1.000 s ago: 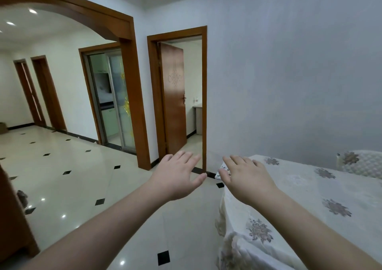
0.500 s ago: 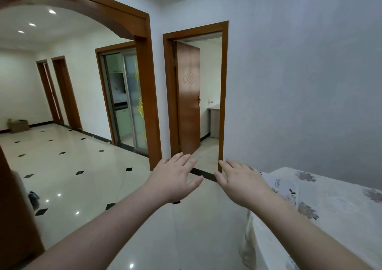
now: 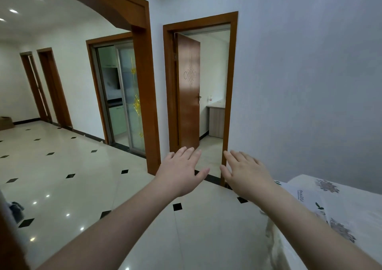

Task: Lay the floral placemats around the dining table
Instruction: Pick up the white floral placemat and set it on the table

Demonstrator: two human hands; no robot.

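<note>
The dining table (image 3: 355, 212) fills the lower right corner, covered by a white cloth with grey-pink flower prints. A white placemat (image 3: 306, 195) with small printed lettering and dark leaf motifs lies at the table's near-left corner. My left hand (image 3: 182, 172) is stretched out in front of me over the floor, palm down, fingers straight, holding nothing. My right hand (image 3: 246, 172) is beside it, also flat and empty, just left of the table's corner and above the floor.
A glossy cream tile floor (image 3: 82, 187) with black diamond insets spreads to the left. Straight ahead an open wooden door (image 3: 189, 90) leads into a small room. A wooden arch post (image 3: 145, 96) and a sliding glass door (image 3: 128, 98) stand left of it.
The view has swung left and away from the table, so less of the table shows. Both hands stay outstretched, flat and empty.
</note>
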